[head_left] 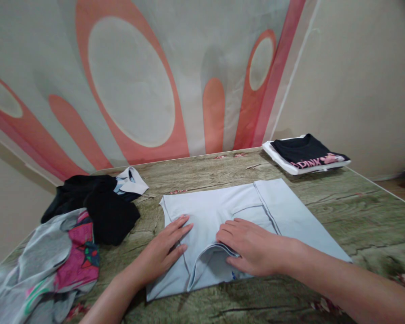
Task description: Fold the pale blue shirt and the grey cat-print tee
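Wall: a wall [128, 81] with orange and pink ovals on grey stands behind the far edge of the table.
Table: the table [374, 216] has a wood-grain cover and fills the lower half of the view.
Shirt: a pale blue shirt [290, 211] lies flat at the middle of the table, close to the near edge. It is partly folded, with one side panel turned in over the body and a raised fold near its near-left part.
Heap: a black garment [108, 216] lies bunched by the left edge. A grey and pink garment [47, 261] spreads just in front of it towards the near-left corner, touching it. A white collar [131, 180] pokes out at the black garment's far side.
Stack: a folded black tee [300, 150] with pink lettering sits on a folded white piece [283, 164] at the far-right corner, well apart from the shirt.
Right hand: the right hand [253, 247] rests on the shirt's raised fold, fingers curled over its edge and pinching the cloth.
Left hand: the left hand [167, 247] lies flat, palm down and fingers spread, on the shirt's left part just beside the fold. It grips nothing.
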A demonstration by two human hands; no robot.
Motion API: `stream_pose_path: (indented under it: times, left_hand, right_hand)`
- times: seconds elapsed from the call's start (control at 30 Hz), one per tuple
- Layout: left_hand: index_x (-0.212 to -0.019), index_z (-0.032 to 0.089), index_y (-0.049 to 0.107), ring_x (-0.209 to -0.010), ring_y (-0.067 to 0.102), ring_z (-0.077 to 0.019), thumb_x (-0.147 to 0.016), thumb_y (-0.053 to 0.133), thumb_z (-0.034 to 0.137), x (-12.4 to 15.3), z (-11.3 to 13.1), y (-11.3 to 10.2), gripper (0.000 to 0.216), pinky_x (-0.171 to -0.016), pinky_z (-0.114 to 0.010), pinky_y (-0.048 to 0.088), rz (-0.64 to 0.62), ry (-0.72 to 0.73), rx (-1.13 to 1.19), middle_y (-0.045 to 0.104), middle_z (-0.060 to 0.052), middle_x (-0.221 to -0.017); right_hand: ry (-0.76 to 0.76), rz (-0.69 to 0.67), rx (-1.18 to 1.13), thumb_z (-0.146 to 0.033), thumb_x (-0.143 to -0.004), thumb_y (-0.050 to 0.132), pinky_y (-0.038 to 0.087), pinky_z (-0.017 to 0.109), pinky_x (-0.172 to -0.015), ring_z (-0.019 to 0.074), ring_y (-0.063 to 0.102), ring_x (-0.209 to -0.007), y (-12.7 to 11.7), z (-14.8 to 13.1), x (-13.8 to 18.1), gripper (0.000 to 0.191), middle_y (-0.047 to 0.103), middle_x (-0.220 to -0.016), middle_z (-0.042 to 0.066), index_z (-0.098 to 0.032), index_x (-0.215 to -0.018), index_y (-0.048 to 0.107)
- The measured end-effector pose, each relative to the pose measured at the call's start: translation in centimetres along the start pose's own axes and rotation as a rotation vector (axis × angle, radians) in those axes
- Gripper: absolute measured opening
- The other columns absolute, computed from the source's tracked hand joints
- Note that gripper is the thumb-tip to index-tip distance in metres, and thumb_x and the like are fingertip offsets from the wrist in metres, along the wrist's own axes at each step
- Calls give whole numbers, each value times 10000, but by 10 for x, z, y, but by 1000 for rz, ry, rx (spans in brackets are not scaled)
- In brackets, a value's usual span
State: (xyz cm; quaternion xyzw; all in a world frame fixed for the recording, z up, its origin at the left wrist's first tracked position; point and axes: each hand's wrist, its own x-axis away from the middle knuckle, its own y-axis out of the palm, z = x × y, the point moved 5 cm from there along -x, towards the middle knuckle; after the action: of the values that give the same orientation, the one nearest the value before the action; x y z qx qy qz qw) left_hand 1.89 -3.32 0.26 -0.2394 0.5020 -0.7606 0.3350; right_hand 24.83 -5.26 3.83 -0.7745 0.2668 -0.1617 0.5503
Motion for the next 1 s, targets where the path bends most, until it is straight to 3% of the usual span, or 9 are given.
stream_pose_path:
  times: [0.17, 0.37, 0.6, 0.87, 1.0]
  left_hand:
    - [-1475, 276, 366, -1454, 236, -238, -995, 429, 320, -1, 1, -2, 486, -1171, -451, 271, -11, -7, 1, 255, -44, -1587]
    - [-1481, 274, 354, -1463, 206, -232, -997, 423, 337, 0, 0, -3, 493, -1179, -450, 247, -43, -16, 6, 225, -43, -1597]
    - [-1468, 284, 379, -1459, 221, -239, -973, 467, 322, 1, 2, -10, 505, -1170, -454, 259, -75, -17, 54, 223, -45, -1597]
    - [-1471, 318, 370, -1452, 236, -261, -923, 533, 244, 4, 2, -12, 577, -1157, -483, 265, -54, 0, 102, 237, -40, -1593]
    - [-1474, 327, 360, -1452, 233, -266, -910, 560, 247, 3, 2, -13, 604, -1152, -488, 270, -53, 16, 113, 236, -41, -1593]
  right_hand:
    - [-64, -95, 32, -134, -802, 551, 397, 353, -803, 218, 571, -877, 4, -11, 1, 143, 645, -907, 74, -168, -932, 600]
    - [-28, -174, 53, -117, -765, 569, 411, 354, -753, 240, 595, -840, 4, -8, 10, 154, 660, -877, 90, -152, -906, 622]
    - [-84, -99, 89, -152, -812, 536, 420, 385, -810, 249, 558, -912, 2, -28, 6, 225, 624, -987, 111, -128, -1033, 567]
    - [-176, 8, 173, -234, -850, 535, 407, 346, -655, 231, 547, -809, 19, -39, -7, 137, 603, -914, 80, -159, -964, 552]
    - [-98, 84, 121, -191, -857, 510, 362, 309, -576, 203, 580, -734, 30, -40, -14, 115, 635, -886, 60, -173, -970, 526]
